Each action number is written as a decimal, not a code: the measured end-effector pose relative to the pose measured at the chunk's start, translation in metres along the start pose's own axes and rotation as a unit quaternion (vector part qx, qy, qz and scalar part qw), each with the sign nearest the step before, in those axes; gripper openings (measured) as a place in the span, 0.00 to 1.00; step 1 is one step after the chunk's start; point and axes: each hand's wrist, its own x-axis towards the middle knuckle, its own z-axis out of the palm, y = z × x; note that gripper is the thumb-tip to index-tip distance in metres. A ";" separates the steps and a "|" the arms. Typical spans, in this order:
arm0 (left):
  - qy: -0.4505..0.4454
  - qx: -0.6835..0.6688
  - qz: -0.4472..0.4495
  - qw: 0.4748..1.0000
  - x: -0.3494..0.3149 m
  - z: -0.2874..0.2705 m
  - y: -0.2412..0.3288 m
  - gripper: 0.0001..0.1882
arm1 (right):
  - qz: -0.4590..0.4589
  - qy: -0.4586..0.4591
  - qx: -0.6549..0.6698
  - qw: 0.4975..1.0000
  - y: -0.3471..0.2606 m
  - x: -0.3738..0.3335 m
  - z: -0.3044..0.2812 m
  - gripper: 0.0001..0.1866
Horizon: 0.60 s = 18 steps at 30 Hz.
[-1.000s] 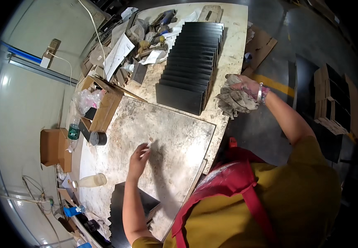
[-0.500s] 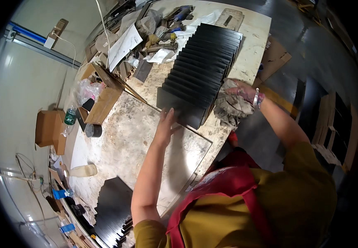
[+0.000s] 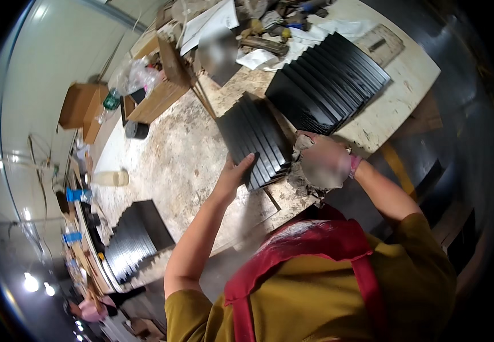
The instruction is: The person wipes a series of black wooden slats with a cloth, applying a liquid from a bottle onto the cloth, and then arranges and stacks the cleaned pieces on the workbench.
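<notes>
A smaller stack of flat black panels (image 3: 254, 134), spread like stair steps, lies on the worktable in front of me. My left hand (image 3: 237, 175) grips its near left corner, thumb on top and the other fingers mostly hidden. At the stack's right side, my right hand (image 3: 325, 161), blurred, is closed on a crumpled grey rag (image 3: 303, 181). Farther off to the right lies a larger fanned stack of black panels (image 3: 329, 82), with a gap between the two.
A third panel stack (image 3: 138, 236) sits at the table's lower left, near a whitish bottle (image 3: 110, 178). An open wooden box (image 3: 158, 101), a dark round container (image 3: 137, 130) and a cardboard box (image 3: 81, 108) stand left. Tools and paper (image 3: 211, 25) clutter the far side. Another person (image 3: 93, 309) is in the background.
The single long row of panels is now split in two. The near part has come away toward the left, with my left hand on it. The view has turned and shifted.
</notes>
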 end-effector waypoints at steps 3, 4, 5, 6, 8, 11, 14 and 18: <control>0.009 -0.038 -0.033 0.999 0.004 0.009 -0.008 0.47 | 0.026 -0.062 0.045 0.997 0.004 0.027 -0.004 0.36; 0.019 -0.048 -0.032 0.998 0.004 0.011 -0.009 0.47 | 0.037 -0.058 0.075 0.995 0.008 0.035 -0.003 0.35; -0.007 -0.068 0.002 0.998 0.006 0.014 -0.009 0.48 | 0.048 -0.053 0.104 0.992 0.010 0.042 -0.004 0.34; -0.034 -0.086 0.037 0.995 0.007 0.018 -0.010 0.48 | 0.046 -0.064 0.097 0.992 0.011 0.049 -0.006 0.34; 0.000 -0.085 0.146 0.986 0.009 0.034 -0.022 0.43 | 0.140 -0.069 0.135 0.978 -0.005 0.061 -0.006 0.31; 0.057 -0.195 0.174 0.964 0.013 0.057 -0.029 0.41 | 0.043 -0.101 -0.065 0.992 0.037 0.078 -0.004 0.24; 0.095 -0.209 0.177 0.957 0.020 0.061 -0.029 0.43 | -0.046 -0.083 0.072 0.993 0.064 0.072 0.000 0.24; 0.097 -0.229 0.150 0.957 0.016 0.053 -0.030 0.45 | 0.006 -0.099 0.267 0.959 -0.019 0.035 0.001 0.31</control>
